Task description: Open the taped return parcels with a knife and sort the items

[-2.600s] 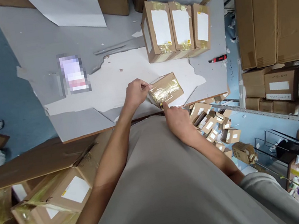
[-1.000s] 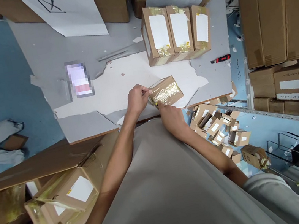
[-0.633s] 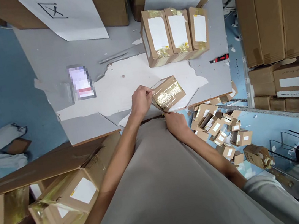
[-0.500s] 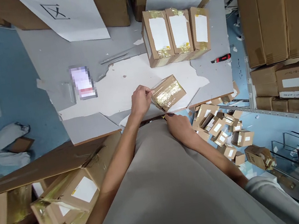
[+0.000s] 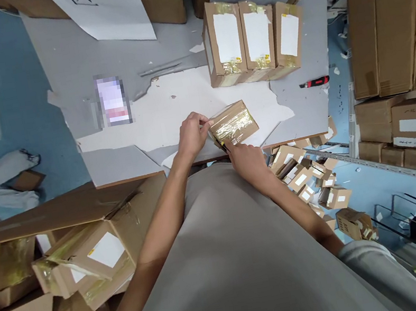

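Observation:
A small cardboard box (image 5: 235,123), wrapped in shiny clear-yellow tape, lies askew near the table's front edge. My left hand (image 5: 193,135) pinches its left upper corner between thumb and fingers. At the box's lower left corner, my right hand (image 5: 248,162) is closed, its fingertips against the near edge. A small dark and yellowish bit shows by those fingertips; whether it is a tool or part of the box I cannot tell. White torn paper (image 5: 181,93) lies under the box on the grey table (image 5: 113,164).
Three taped boxes (image 5: 258,42) with white labels stand behind. A red-and-black utility knife (image 5: 315,82) lies at the table's right. A blurred-out phone-like rectangle (image 5: 113,100) is at left. An open carton (image 5: 129,212) of boxes stands below left; many boxes (image 5: 301,179) are heaped at right.
My right hand has moved up from the table edge to the box's lower left corner. My left hand keeps its pinch on the box. The whole view has shifted slightly.

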`<state>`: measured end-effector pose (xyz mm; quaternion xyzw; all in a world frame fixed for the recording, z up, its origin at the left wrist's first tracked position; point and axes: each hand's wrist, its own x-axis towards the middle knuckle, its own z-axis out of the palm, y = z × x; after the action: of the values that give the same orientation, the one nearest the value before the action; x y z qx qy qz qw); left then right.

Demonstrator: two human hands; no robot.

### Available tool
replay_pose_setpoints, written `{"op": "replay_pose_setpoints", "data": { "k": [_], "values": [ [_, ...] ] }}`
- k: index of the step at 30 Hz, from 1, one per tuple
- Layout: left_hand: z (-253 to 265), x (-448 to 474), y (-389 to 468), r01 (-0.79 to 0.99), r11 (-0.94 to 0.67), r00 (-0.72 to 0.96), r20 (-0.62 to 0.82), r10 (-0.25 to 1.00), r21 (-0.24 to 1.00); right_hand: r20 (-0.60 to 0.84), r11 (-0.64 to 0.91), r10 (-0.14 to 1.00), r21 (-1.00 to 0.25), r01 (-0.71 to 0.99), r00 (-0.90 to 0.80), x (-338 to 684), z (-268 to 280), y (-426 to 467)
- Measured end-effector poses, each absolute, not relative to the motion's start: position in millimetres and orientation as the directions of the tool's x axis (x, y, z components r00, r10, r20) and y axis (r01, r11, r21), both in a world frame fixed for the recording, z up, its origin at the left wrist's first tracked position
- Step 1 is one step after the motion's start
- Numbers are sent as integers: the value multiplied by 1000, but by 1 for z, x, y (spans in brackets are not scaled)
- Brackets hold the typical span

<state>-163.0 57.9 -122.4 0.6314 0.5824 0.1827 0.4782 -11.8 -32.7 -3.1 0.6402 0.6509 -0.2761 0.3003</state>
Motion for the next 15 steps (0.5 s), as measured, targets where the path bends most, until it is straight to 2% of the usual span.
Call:
{"op": "replay_pose_setpoints", "data": {
  "k": [4, 6, 8, 11, 13, 15],
  "values": [
    [-122, -159, 58, 551, 156, 193, -307, 932, 820, -780, 59, 622, -37, 998, -65, 7, 10, -36],
    [-125, -159, 54, 513, 200, 146, -315, 938, 834, -741, 20, 665, -111, 994, -97, 22, 14, -38],
    [-131, -162, 44, 432, 256, 105, -330, 938, 865, -641, -62, 763, -204, 977, -85, 43, 10, -40],
    [-142, -169, 20, 295, 296, 139, -347, 928, 909, -404, -231, 911, -333, 914, 83, 81, -20, -36],
    [-148, -171, 4, 270, 287, 183, -341, 922, 919, -271, -316, 938, -420, 851, 215, 104, -51, -29],
    [-150, -168, -6, 302, 260, 191, -326, 926, 917, -262, -361, 930, -523, 772, 258, 120, -80, -24]
  ]
}}
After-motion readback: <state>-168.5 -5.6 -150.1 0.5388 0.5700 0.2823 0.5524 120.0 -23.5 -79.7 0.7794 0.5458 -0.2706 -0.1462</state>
